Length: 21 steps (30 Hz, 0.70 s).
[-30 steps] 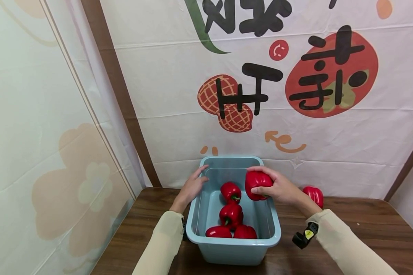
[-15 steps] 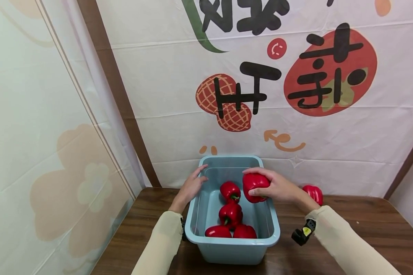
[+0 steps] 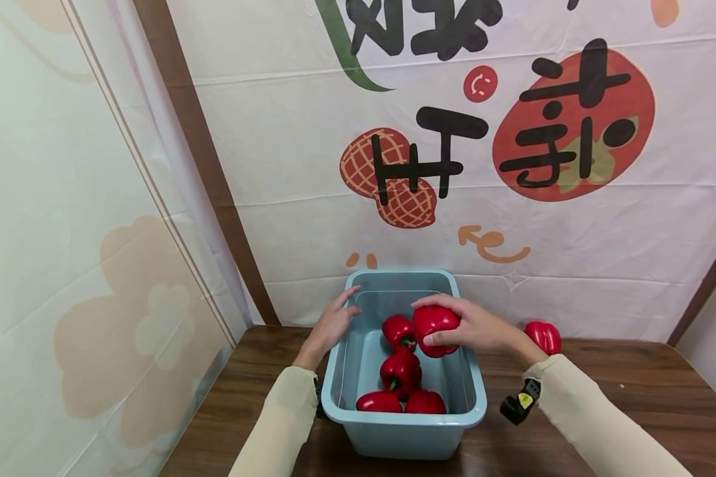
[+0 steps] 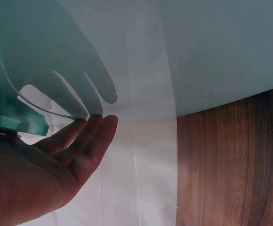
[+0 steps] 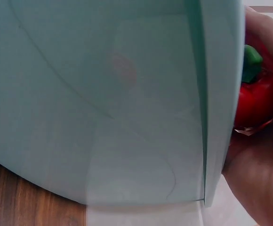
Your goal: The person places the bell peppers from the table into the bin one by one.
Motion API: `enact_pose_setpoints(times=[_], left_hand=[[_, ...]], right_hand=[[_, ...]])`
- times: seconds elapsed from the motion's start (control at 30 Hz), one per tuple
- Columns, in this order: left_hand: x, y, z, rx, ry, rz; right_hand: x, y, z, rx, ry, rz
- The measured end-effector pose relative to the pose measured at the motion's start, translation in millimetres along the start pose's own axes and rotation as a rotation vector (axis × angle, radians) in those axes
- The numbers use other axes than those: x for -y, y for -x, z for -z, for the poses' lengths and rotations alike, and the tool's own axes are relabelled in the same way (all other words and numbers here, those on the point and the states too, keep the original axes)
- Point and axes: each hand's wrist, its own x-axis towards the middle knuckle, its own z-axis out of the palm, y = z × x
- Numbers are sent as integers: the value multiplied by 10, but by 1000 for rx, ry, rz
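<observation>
My right hand (image 3: 477, 326) grips a red bell pepper (image 3: 434, 326) inside the blue plastic tub (image 3: 414, 419), near its right rim. In the right wrist view the green stem (image 5: 252, 61) shows past the tub's edge, with fingers round the pepper. My left hand (image 3: 332, 326) holds the tub's left rim. Its thumb and index finger reach over the rim, while the other fingers (image 4: 92, 136) touch the outer wall in the left wrist view. Several more red bell peppers lie in the tub, one (image 3: 401, 371) at the middle and another (image 3: 398, 331) farther back.
One red bell pepper (image 3: 543, 336) lies on the wooden table (image 3: 549, 430), behind my right forearm. A white printed cloth (image 3: 298, 165) hangs just behind the tub. Another cloth wall (image 3: 95, 265) stands to the left.
My right hand has moved left and slightly lower with the bell pepper, bringing it close to the back pepper in the tub. My left hand stays at the rim.
</observation>
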Motion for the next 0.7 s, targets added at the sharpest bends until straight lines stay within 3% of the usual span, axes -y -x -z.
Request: enact_pose_setpoints(times=[0.7], left_hand=[[-29,2,0,9,1,13]], right_hand=[[-19,-31,-6,26,14,-45]])
